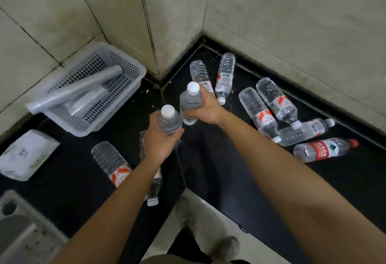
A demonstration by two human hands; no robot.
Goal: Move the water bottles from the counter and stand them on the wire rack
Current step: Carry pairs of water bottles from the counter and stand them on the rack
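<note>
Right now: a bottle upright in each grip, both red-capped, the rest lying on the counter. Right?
No: both held caps are white, not red. In the head view the left grip holds the near bottle upright, the right grip the far bottle; the rest lie on the counter. The only red-capped bottle lies far right.

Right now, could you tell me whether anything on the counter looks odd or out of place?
Loose bottles lie scattered on their sides across the counter, and one red-capped bottle differs from the white-capped ones. A grey roll overhangs the basket rim.
</note>
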